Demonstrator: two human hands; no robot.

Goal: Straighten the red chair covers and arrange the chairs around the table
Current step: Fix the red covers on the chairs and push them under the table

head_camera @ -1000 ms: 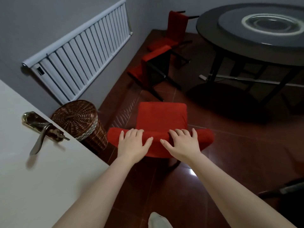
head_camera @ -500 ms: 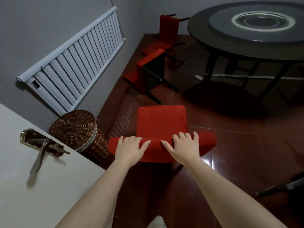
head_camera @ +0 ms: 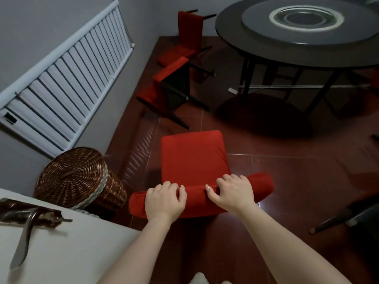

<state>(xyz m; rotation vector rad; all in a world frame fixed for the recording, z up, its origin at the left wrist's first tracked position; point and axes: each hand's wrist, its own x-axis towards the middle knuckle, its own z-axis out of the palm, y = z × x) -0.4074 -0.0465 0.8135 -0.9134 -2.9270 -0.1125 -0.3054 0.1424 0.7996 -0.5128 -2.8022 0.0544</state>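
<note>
Looking down from my head, both hands are on the top of the red chair (head_camera: 192,158) directly in front of me. My left hand (head_camera: 164,199) has its fingers (head_camera: 166,184) curled over the padded top of the backrest, thumb on my side, gripping it. My right hand (head_camera: 233,195) grips the same edge just beside it, and a short strip of red cover (head_camera: 196,198) shows between the two thumbs. The seat stretches away beyond my fingertips, its cover lying smooth, and the backrest ends stick out past each hand.

Further beyond my fingers, up and to the right, stands the round dark table (head_camera: 229,44), well apart from this chair. Beyond my left fingers a tipped chair (head_camera: 162,89) lies on its side with its black legs pointing right, and a second fallen chair (head_camera: 188,31) lies behind it, near the table's edge.

Left of my left hand sits a lidded wicker basket (head_camera: 71,177), near the backrest end; I cannot tell whether they touch. A white radiator (head_camera: 61,78) is on the wall above it. Nearer me on that side is a white door (head_camera: 71,259) with its metal handle (head_camera: 22,240).
</note>
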